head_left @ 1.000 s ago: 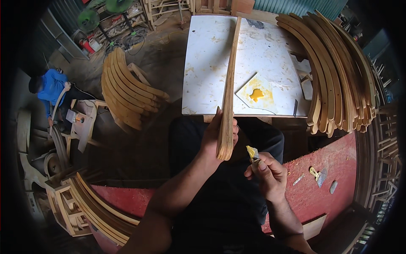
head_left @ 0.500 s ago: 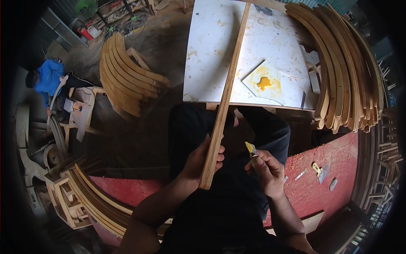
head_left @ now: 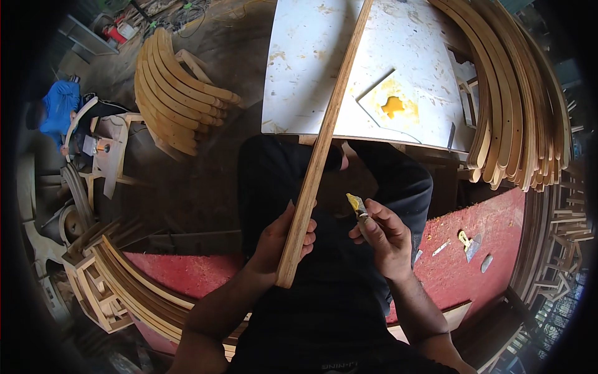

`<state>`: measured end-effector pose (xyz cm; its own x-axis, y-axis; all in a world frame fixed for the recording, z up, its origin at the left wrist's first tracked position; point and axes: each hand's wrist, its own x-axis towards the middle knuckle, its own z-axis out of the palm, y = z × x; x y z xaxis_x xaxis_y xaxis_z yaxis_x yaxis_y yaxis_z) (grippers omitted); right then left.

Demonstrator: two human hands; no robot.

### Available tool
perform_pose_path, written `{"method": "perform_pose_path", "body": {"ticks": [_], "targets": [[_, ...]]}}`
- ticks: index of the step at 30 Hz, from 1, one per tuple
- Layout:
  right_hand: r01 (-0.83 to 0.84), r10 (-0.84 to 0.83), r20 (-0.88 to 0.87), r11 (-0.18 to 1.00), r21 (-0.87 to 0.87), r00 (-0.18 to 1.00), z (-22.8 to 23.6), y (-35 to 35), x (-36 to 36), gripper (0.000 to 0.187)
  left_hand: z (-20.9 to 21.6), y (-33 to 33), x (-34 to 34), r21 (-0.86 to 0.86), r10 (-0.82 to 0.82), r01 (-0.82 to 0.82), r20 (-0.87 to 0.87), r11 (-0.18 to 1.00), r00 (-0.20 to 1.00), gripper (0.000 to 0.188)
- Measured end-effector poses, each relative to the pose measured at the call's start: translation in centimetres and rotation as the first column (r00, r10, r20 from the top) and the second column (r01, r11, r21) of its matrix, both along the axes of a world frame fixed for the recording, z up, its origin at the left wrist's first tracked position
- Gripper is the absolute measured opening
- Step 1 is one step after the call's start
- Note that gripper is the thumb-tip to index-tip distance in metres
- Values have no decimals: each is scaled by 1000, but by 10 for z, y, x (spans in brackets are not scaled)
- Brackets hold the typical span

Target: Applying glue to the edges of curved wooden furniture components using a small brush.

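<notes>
My left hand (head_left: 278, 240) is wrapped round the near part of a long, narrow wooden strip (head_left: 327, 128), whose far end reaches over the white table. Its thumb lies on one side and the fingertips show on the other. In my right hand (head_left: 387, 240) is a small putty knife (head_left: 358, 204), its blade coated with yellow paste and pointing up and left. The blade stays apart from the wood. Ahead, a square palette board (head_left: 408, 111) carries a puddle of yellow-orange paste (head_left: 392, 107) and lies on the white table (head_left: 305, 75).
Curved wooden pieces (head_left: 520, 100) are stacked at the right, with more (head_left: 174, 93) at the far left. On the red surface (head_left: 498, 224) lie another putty knife (head_left: 471, 247) and a grey oval object (head_left: 486, 263). A person in blue (head_left: 61, 109) handles a curved piece at left.
The wooden strip's near end and both my hands have shifted left in the picture. The view has tilted slightly, moving the table upward. Both grips stay the same.
</notes>
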<state>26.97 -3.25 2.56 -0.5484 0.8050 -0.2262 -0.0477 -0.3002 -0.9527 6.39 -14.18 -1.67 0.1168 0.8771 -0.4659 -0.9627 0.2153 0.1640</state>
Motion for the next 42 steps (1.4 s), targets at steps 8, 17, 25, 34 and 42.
{"method": "perform_pose_path", "body": {"ticks": [8,17,25,34,42], "targets": [[-45,51,-21,970,241,998,-25,9,3,17,4,-4,-3,-26,-10,10,-1,1000,1000,52],[-95,80,90,981,168,993,-29,17,-18,21,5,-9,-1,-62,-18,16,-38,998,999,55],[-84,74,75,987,136,994,-38,12,-31,45,6,-13,-5,-105,-27,23,-41,994,999,53],[13,-23,146,997,73,989,-36,24,-32,39,11,-3,-8,-141,-41,32,-58,990,997,47],[19,-20,74,1000,6,997,-45,21,-23,35,20,-45,-16,-183,-89,64,-129,981,988,48]]}}
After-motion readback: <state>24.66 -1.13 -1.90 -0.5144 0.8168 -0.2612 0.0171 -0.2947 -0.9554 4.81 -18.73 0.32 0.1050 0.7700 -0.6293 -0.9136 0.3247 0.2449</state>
